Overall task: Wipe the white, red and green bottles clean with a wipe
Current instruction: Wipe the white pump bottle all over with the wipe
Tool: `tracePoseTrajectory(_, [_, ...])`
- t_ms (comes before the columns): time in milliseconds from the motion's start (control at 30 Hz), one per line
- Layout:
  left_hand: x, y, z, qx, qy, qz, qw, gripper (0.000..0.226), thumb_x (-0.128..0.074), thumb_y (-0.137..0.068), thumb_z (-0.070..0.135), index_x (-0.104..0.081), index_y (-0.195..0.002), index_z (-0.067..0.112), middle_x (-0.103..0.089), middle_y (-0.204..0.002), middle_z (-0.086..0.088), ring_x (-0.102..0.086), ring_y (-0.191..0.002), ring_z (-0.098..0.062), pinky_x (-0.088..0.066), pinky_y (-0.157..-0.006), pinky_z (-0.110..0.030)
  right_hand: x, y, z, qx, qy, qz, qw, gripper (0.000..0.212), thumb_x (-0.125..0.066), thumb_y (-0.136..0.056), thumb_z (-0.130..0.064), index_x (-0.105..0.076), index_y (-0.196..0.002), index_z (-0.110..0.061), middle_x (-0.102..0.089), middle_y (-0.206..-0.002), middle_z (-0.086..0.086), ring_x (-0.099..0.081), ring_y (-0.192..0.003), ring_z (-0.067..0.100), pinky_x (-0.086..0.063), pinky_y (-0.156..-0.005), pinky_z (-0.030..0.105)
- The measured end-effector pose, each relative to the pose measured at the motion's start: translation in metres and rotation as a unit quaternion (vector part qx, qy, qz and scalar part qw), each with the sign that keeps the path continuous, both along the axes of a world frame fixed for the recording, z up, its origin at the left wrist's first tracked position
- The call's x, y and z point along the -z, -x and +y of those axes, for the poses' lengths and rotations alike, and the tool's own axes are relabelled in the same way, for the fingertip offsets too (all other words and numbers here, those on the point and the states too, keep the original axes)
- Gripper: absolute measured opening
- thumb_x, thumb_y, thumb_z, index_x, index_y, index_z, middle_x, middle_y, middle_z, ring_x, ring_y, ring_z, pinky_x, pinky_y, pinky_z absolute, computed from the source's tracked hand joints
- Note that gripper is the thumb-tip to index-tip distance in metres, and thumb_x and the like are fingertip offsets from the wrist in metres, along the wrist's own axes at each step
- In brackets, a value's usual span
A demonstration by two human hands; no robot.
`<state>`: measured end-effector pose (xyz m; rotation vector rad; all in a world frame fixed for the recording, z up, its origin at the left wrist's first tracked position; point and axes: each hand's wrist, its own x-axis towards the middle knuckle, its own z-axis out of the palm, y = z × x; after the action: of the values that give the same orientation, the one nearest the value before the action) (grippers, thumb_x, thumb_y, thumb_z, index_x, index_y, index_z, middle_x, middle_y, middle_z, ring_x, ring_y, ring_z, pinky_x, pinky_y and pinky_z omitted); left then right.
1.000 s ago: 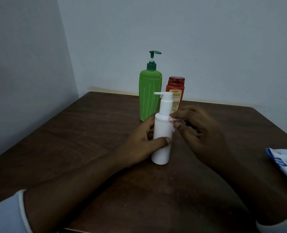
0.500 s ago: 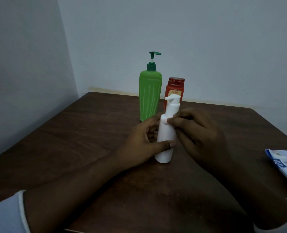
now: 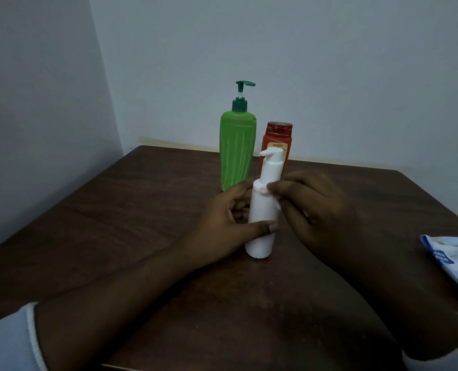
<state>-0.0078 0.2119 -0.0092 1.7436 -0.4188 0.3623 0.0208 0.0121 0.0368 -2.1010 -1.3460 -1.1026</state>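
a dark brown wooden desk (image 3: 115,223) stands in a corner between a pale left wall (image 3: 35,103) and a pale back wall (image 3: 329,62). a blue and white plastic packet (image 3: 453,261) lies flat at the desk's right edge, partly out of view.

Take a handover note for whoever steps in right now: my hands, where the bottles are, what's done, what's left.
Left hand: grips the white plastic pump bottle round its middle. The bottle leans slightly, base on the dark wooden table.
Right hand: curled fingertips at the bottle's shoulder; too small to tell whether they pinch a wipe.
Tall green pump bottle and red capped bottle: upright behind, neither hand on them.
Blue-and-white packet: at the table's right edge.
Done: nothing clearly finished.
Left: finish the white bottle, then wipe the red and green ones.
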Motion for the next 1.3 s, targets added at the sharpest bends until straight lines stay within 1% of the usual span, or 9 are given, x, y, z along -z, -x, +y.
tracePoseTrajectory(133, [0.002,0.000,-0.003,-0.006,-0.010,0.000,1.000,0.079,-0.089,-0.081,0.026,-0.048,-0.147,0.041,-0.072,-0.128,0.010,-0.070,-0.116,-0.011,-0.059,-0.093,-0.029,0.001,-0.005,-0.010,0.031,-0.038,0.046,0.998,0.020,-0.066,-0.088,0.004,-0.072,-0.107,-0.001,-0.069,-0.103,0.013,-0.064,-0.094,0.025,-0.051,-0.081,0.033])
tracePoseTrajectory(333, [0.000,0.002,-0.004,-0.002,0.003,-0.020,1.000,0.076,-0.087,-0.082,0.019,-0.051,-0.145,0.040,-0.070,-0.132,0.012,-0.069,-0.118,-0.012,-0.059,-0.092,-0.027,0.004,0.007,0.002,-0.060,0.021,-0.028,0.998,0.022,-0.059,-0.099,-0.008,-0.071,-0.115,0.002,-0.068,-0.111,0.016,-0.064,-0.104,0.029,-0.051,-0.093,0.035])
tracePoseTrajectory(500, [-0.001,0.002,-0.003,-0.013,-0.007,-0.011,1.000,0.074,-0.088,-0.081,0.025,-0.051,-0.140,0.049,-0.072,-0.127,0.010,-0.070,-0.115,-0.010,-0.059,-0.094,-0.030,0.000,-0.004,-0.006,0.023,-0.009,0.007,1.000,0.022,-0.066,-0.090,0.002,-0.071,-0.112,0.001,-0.070,-0.108,0.015,-0.066,-0.097,0.027,-0.048,-0.088,0.026])
tracePoseTrajectory(633, [0.002,0.004,-0.003,-0.005,-0.003,0.006,1.000,0.078,-0.087,-0.083,0.023,-0.049,-0.150,0.033,-0.072,-0.129,0.006,-0.070,-0.117,-0.013,-0.059,-0.098,-0.041,0.003,-0.003,-0.007,0.033,-0.017,0.013,0.999,0.021,-0.066,-0.089,0.003,-0.072,-0.110,0.003,-0.070,-0.106,0.016,-0.066,-0.096,0.027,-0.046,-0.088,0.024])
tracePoseTrajectory(733, [0.000,0.004,-0.005,0.006,0.005,0.015,1.000,0.077,-0.084,-0.086,0.015,-0.047,-0.152,0.029,-0.069,-0.134,0.006,-0.068,-0.120,-0.014,-0.058,-0.099,-0.042,0.006,0.004,-0.001,-0.026,0.017,-0.024,0.999,0.022,-0.062,-0.094,-0.003,-0.071,-0.114,0.003,-0.069,-0.112,0.017,-0.064,-0.105,0.028,-0.050,-0.095,0.033])
tracePoseTrajectory(833, [-0.001,0.004,-0.004,0.013,0.021,0.028,0.999,0.074,-0.081,-0.088,0.014,-0.047,-0.152,0.027,-0.067,-0.137,0.004,-0.066,-0.123,-0.017,-0.056,-0.102,-0.047,0.003,0.001,0.000,-0.037,0.011,-0.020,0.999,0.023,-0.060,-0.096,-0.006,-0.070,-0.116,0.000,-0.068,-0.113,0.015,-0.063,-0.107,0.025,-0.049,-0.096,0.030])
tracePoseTrajectory(967, [-0.003,0.008,-0.004,0.081,0.089,0.093,0.988,0.064,-0.075,-0.090,0.014,-0.051,-0.147,0.031,-0.067,-0.135,0.004,-0.064,-0.125,-0.017,-0.056,-0.102,-0.044,0.002,-0.005,-0.008,-0.004,-0.088,0.065,0.994,0.021,-0.065,-0.092,0.000,-0.070,-0.111,-0.008,-0.070,-0.108,0.006,-0.062,-0.101,0.008,-0.046,-0.091,0.016])
tracePoseTrajectory(1100, [-0.009,0.008,-0.003,0.180,0.193,0.149,0.953,0.067,-0.065,-0.090,0.006,-0.049,-0.148,0.033,-0.067,-0.138,0.004,-0.065,-0.123,-0.018,-0.056,-0.096,-0.033,0.002,-0.002,-0.006,-0.026,-0.215,0.147,0.965,0.015,-0.065,-0.094,-0.010,-0.067,-0.108,-0.013,-0.070,-0.102,0.001,-0.067,-0.096,0.009,-0.057,-0.082,0.029])
tracePoseTrajectory(1300, [-0.014,0.007,-0.003,0.242,0.327,0.201,0.891,0.058,-0.053,-0.087,0.014,-0.046,-0.145,0.016,-0.070,-0.122,-0.019,-0.070,-0.101,-0.032,-0.057,-0.088,-0.044,0.005,0.006,-0.005,-0.048,-0.137,0.072,0.987,0.023,-0.067,-0.092,0.000,-0.069,-0.114,-0.006,-0.069,-0.116,0.006,-0.064,-0.110,0.012,-0.051,-0.095,0.024])
